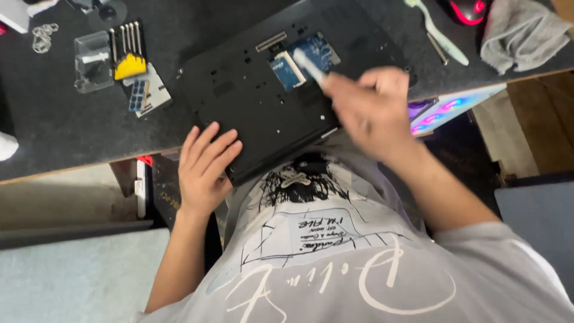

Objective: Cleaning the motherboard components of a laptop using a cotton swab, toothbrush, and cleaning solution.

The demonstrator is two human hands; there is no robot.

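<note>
A black laptop (251, 90) lies upside down on the dark desk (60, 131), with an opened bay showing blue circuit boards (302, 60). My right hand (371, 110) is blurred and holds a thin white tool (308, 64) whose tip rests over the blue boards. My left hand (206, 164) lies flat on the laptop's near left corner, fingers spread, holding nothing.
A yellow screwdriver bit holder (128, 51), a clear plastic case (92, 60) and a small card (146, 90) sit left of the laptop. A white-green brush (439, 36), a grey cloth (520, 33) and a red-lit mouse (469, 9) lie at the right. Metal rings (43, 36) are far left.
</note>
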